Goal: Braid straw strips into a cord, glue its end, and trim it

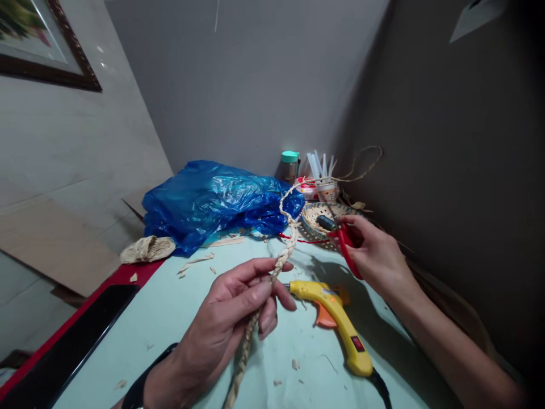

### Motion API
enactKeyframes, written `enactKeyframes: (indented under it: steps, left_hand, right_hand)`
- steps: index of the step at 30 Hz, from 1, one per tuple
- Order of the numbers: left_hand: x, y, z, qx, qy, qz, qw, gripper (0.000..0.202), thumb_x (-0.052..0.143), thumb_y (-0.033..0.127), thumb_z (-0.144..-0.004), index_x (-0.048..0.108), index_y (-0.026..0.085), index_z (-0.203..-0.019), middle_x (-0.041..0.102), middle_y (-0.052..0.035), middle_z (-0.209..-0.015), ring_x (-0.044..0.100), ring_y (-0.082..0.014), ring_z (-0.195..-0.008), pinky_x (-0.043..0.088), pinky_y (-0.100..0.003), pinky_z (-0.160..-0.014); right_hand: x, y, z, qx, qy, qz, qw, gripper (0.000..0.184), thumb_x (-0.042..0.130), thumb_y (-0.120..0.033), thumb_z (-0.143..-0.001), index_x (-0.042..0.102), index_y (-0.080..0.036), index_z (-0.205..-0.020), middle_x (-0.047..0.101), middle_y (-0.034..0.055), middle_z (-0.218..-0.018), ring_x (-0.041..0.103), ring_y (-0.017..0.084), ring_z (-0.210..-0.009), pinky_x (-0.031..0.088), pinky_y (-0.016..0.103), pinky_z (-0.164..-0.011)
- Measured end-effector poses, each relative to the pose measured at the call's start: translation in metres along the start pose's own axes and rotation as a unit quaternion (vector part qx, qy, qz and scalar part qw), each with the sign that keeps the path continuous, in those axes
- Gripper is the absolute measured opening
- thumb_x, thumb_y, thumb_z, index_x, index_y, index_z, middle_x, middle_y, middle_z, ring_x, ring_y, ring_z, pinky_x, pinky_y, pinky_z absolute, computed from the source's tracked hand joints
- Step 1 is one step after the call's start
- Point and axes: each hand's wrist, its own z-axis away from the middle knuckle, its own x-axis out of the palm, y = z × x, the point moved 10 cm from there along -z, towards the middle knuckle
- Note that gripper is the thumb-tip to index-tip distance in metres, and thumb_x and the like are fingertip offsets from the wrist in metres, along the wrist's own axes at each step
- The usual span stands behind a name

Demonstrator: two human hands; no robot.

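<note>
My left hand (238, 304) pinches a braided straw cord (286, 254) between thumb and fingers. The braid runs down toward the bottom edge and up to a thin, loose end that curls away at the back right. My right hand (377, 250) grips red-handled scissors (349, 253), whose blades point up and away, apart from the braid. Under and between my hands lies a yellow glue gun (336, 318) with an orange trigger, its nozzle close behind my left fingers. A black band circles my left wrist.
A crumpled blue plastic bag (213, 199) fills the back left. Behind my right hand are a woven basket (309, 218), a cup of glue sticks (327, 190) and a green-lidded bottle (289, 163). A straw bundle (147, 250) and a black flat object (91, 329) lie left. Straw scraps litter the table.
</note>
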Motion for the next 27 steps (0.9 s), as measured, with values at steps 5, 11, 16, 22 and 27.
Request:
enactKeyframes:
  steps: [5, 11, 16, 22, 27]
  left_hand:
    - [-0.006, 0.011, 0.000, 0.035, 0.017, 0.008, 0.999, 0.016, 0.058, 0.013, -0.089, 0.072, 0.013, -0.098, 0.068, -0.0065, -0.078, 0.051, -0.0052, -0.057, 0.041, -0.016, -0.056]
    - [-0.014, 0.013, 0.000, 0.029, 0.044, 0.005, 0.999, 0.011, 0.060, 0.017, -0.089, 0.069, 0.011, -0.091, 0.062, -0.0021, -0.064, 0.047, -0.0042, -0.052, 0.038, -0.014, -0.050]
    - [-0.012, 0.008, -0.001, 0.011, 0.029, 0.003, 1.000, 0.013, 0.057, 0.019, -0.091, 0.067, 0.011, -0.088, 0.064, -0.0038, -0.066, 0.050, -0.0056, -0.051, 0.039, -0.015, -0.048]
    - [-0.018, 0.013, -0.004, 0.038, 0.045, 0.000, 0.998, 0.014, 0.055, 0.020, -0.093, 0.062, 0.015, -0.104, 0.069, -0.0058, -0.074, 0.056, -0.0086, -0.057, 0.045, -0.018, -0.055]
    - [-0.014, 0.018, -0.001, 0.066, 0.036, 0.004, 0.997, 0.016, 0.060, 0.014, -0.089, 0.064, 0.015, -0.104, 0.072, -0.0075, -0.078, 0.058, -0.0087, -0.060, 0.046, -0.018, -0.059]
  right_hand:
    - [0.011, -0.002, 0.005, -0.051, -0.044, 0.232, 0.970, 0.043, 0.053, -0.018, -0.082, 0.061, -0.018, -0.124, 0.075, 0.0112, -0.088, 0.071, 0.029, -0.073, 0.044, 0.031, -0.057]
    - [-0.018, -0.015, 0.003, -0.057, 0.022, 0.249, 0.966, 0.038, 0.053, -0.022, -0.086, 0.064, -0.018, -0.122, 0.074, 0.0127, -0.089, 0.069, 0.028, -0.072, 0.043, 0.032, -0.058]
    - [-0.023, -0.034, 0.012, -0.039, 0.014, -0.031, 0.999, 0.036, 0.062, -0.035, -0.084, 0.063, -0.021, -0.117, 0.071, 0.0071, -0.097, 0.067, 0.021, -0.081, 0.050, 0.029, -0.067]
    - [0.009, -0.100, 0.048, -0.227, -0.072, 0.002, 0.971, 0.026, 0.059, -0.019, -0.084, 0.058, -0.022, -0.110, 0.062, -0.0010, -0.077, 0.055, 0.012, -0.059, 0.045, 0.021, -0.053]
    - [0.013, -0.127, 0.067, -0.351, -0.036, 0.092, 0.931, 0.034, 0.053, -0.017, -0.080, 0.053, -0.014, -0.114, 0.060, 0.0079, -0.088, 0.056, 0.021, -0.077, 0.048, 0.032, -0.065]
